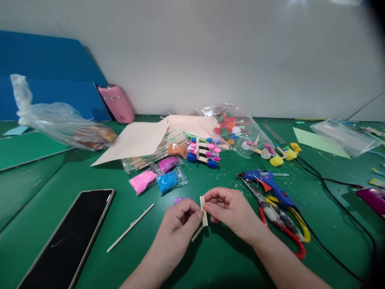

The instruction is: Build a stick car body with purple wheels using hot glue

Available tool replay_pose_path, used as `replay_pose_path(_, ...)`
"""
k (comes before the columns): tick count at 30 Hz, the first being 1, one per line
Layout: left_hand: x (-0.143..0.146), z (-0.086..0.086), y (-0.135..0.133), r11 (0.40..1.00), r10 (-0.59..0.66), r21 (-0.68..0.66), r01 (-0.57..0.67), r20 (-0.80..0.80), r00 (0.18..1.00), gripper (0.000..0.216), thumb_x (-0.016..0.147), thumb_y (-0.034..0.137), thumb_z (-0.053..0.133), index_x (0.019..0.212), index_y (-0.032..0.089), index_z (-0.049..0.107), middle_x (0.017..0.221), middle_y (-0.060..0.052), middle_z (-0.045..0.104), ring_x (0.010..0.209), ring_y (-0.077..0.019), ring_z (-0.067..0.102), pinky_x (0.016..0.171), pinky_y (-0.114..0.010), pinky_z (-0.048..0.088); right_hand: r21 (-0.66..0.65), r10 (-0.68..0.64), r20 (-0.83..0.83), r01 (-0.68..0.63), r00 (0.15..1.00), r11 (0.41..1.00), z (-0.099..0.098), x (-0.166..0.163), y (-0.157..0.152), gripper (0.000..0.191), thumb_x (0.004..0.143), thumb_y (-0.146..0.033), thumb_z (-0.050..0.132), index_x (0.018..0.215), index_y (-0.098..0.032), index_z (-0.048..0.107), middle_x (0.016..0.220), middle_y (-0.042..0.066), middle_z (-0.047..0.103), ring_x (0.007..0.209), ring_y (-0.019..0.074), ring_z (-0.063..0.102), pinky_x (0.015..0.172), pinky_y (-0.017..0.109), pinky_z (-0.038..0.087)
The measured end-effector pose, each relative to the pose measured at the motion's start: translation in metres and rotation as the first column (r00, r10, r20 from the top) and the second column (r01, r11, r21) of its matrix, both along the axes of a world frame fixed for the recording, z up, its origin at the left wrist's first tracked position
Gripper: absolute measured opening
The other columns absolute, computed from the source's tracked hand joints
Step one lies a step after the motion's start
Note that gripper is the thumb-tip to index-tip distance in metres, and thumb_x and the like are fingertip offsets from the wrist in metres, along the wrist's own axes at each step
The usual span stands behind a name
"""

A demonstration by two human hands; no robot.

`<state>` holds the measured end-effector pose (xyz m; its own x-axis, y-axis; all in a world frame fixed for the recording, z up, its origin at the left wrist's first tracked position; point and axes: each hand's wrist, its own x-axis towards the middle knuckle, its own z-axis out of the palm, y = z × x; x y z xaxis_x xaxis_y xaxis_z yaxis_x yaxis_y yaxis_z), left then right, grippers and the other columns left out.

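Observation:
My left hand point(180, 224) and my right hand point(230, 208) meet over the middle of the table, both closed in a pinch. Between their fingertips are short pale wooden sticks point(205, 220); two stand side by side, close together. Another thin stick point(197, 233) slants down and left from their lower end; whether it is joined to them I cannot tell. A small purple piece point(179, 200) shows partly behind my left hand. To the left, one longer wooden stick point(130, 227) lies on the table.
A phone point(67, 241) lies at left. Clay packets point(168, 181), a bundle of sticks point(150, 156) and small wheeled models point(204, 152) are ahead. A blue glue gun point(267, 182) with a black cord, and scissors point(296, 245), lie right. A pink bottle point(117, 103) stands behind.

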<state>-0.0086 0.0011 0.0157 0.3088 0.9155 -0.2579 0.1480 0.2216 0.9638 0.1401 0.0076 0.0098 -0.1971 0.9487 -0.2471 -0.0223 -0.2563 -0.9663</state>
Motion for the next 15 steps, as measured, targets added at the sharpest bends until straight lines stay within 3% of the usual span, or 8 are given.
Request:
replay_pose_path(11, -0.0014, -0.0003, 0.0015, 0.992, 0.07, -0.115, -0.046, 0.223, 0.972, 0.02, 0.077, 0.026, 0.056, 0.06, 0.015, 0.054, 0.061, 0.001, 0.054, 0.061, -0.0117, 0.046, 0.058, -0.021, 0.034, 0.042, 0.035, -0.03, -0.033, 0.999, 0.999, 0.003, -0.0017, -0.0007, 0.02, 0.079, -0.031, 0.057, 0.078, -0.012, 0.063, 0.06, -0.003, 0.053, 0.048, 0.0055, 0.046, 0.046, 0.018, 0.036)
replay_pose_path(15, 0.002, 0.0032, 0.0014, 0.988, 0.109, -0.138, -0.072, 0.283, 0.953, 0.019, 0.074, 0.025, 0.059, 0.058, 0.015, 0.056, 0.056, 0.002, 0.052, 0.057, -0.0108, 0.044, 0.055, -0.02, 0.033, 0.066, 0.018, -0.042, -0.015, 0.999, 0.998, 0.0011, -0.0011, -0.0021, 0.024, 0.081, -0.034, 0.054, 0.074, -0.013, 0.062, 0.06, -0.003, 0.051, 0.047, 0.0052, 0.041, 0.044, 0.018, 0.031)
